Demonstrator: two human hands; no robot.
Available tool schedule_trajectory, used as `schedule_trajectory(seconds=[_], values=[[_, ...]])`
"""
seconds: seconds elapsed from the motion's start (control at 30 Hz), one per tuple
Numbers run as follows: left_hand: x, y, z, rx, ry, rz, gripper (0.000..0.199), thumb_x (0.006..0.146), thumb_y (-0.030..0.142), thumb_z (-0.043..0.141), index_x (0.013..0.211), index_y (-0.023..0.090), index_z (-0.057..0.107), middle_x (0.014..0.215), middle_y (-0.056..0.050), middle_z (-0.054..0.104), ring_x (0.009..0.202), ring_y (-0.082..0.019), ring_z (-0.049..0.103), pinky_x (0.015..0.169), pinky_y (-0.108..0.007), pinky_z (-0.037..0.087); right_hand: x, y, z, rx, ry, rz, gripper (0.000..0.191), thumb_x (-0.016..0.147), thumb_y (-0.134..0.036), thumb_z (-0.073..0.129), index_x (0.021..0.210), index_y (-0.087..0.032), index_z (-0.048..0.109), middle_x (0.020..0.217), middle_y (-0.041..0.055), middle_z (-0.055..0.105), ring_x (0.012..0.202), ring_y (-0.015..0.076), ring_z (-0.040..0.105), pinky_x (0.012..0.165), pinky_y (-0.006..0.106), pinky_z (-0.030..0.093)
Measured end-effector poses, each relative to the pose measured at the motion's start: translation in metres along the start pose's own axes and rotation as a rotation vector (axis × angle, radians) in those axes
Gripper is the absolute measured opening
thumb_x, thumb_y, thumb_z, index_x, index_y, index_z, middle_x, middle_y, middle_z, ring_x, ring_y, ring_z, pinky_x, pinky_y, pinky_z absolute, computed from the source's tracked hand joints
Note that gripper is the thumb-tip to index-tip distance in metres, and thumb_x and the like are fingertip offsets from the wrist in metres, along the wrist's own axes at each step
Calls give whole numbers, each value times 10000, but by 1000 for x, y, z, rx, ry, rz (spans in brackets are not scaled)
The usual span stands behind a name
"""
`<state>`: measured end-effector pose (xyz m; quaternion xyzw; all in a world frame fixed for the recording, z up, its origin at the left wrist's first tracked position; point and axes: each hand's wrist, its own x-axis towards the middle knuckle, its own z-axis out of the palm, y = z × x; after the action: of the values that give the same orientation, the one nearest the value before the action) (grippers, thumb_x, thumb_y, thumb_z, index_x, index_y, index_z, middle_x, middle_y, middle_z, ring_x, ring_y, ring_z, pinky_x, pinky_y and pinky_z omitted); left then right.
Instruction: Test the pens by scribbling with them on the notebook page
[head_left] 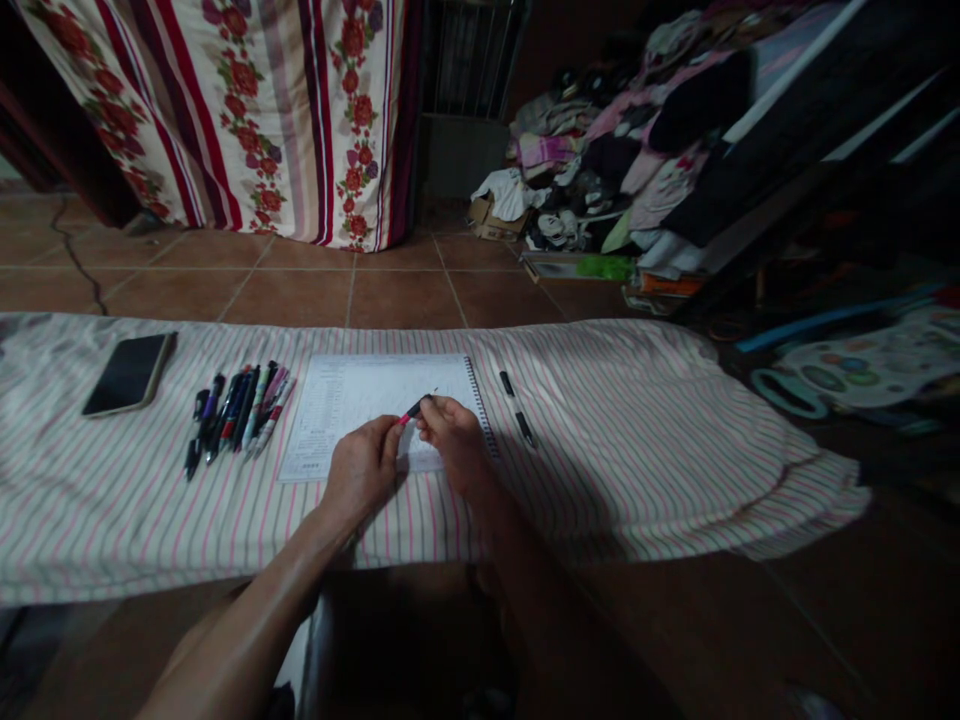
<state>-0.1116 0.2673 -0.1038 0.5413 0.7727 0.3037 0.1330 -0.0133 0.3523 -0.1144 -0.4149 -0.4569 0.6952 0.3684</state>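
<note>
Over a white spiral notebook, both my hands hold one pen with a pink part and a black part. My left hand pinches the pink end, fingers closed. On the black end, near a thin tip that points up and away, my right hand is closed too. To the right of the notebook's spiral edge lie a short black pen piece and a black-and-white pen piece. A bunch of several pens rests left of the notebook.
A striped cloth covers the table. At its left lies a dark-screened phone. Beyond are a tiled floor, a floral curtain and a heap of clothes. A blue-and-white object is at the right.
</note>
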Motion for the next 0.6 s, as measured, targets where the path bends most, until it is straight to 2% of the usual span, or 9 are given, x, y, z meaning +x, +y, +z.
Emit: schedule_trajectory(seconds=[0.2,0.37,0.47,0.6], values=[[-2,-1,3,42,4,53,334,921,305,359,1022,170,648,913,-76,717,818,-198,658,711,-280,444,1,1,-5,-122,25,-66,299,615,-454,670,645,-183,547,525,-51,511,481,83,430,483,226,331],[-1,0,3,33,-25,33,340,922,306,357,1008,165,654,880,-82,719,790,-197,656,686,-281,441,1,0,-6,-148,9,-75,243,643,-406,622,597,-186,529,503,-56,501,478,80,432,495,222,343],[0,1,2,14,-47,1,340,923,299,357,1013,156,653,860,-84,717,771,-196,654,667,-279,435,-1,-3,-4,-84,-20,-41,204,627,-358,617,706,-171,594,615,-19,601,545,89,502,536,219,386],[1,3,2,-26,-54,-38,329,919,292,367,1010,153,651,861,-81,717,766,-193,654,654,-277,433,-5,-9,-1,-1,-32,34,282,629,-358,634,841,-174,617,868,40,674,670,103,575,539,199,404]])
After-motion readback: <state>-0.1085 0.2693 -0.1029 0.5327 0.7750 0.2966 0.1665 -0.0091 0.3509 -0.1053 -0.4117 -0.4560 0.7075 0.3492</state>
